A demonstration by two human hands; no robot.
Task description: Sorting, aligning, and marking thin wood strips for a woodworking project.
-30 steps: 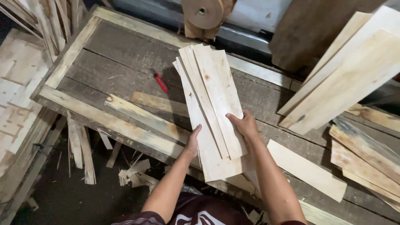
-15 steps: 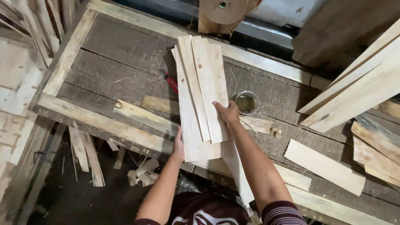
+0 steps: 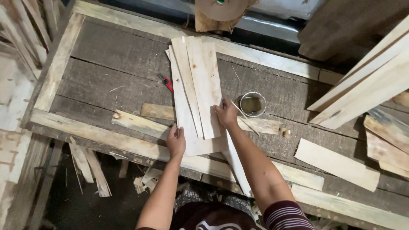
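A small stack of thin pale wood slats (image 3: 197,91) lies at the centre of the frame on a dark, worn workbench (image 3: 106,81), its long axis running from the lower middle up toward the top centre, tilted slightly left. Both hands sit at the near, lower end of the stack. The left hand (image 3: 176,142) presses its fingers flat against the lower-left edge of the widest bottom slat — not closed around it, more a steadying touch. The right hand (image 3: 226,114) rests on the lower right edge of the upper slats, fingers curled lightly over the edge; whether it truly pinches the wood cannot be told. The right hand sits higher in the frame, nearer the stack's middle; the left sits lower.

Just right of the right hand stands a small round tin (image 3: 252,104) with dark contents, a thin stick leaning over its rim — the closest thing to that side of the stack. A red-handled tool (image 3: 167,83) lies just left of the slats, partly tucked under them. Short offcuts (image 3: 140,123) lie on the bench to the left of the left hand. Long pale boards (image 3: 366,87) lean in from the upper right, well apart, and another slat (image 3: 336,164) lies at lower right.
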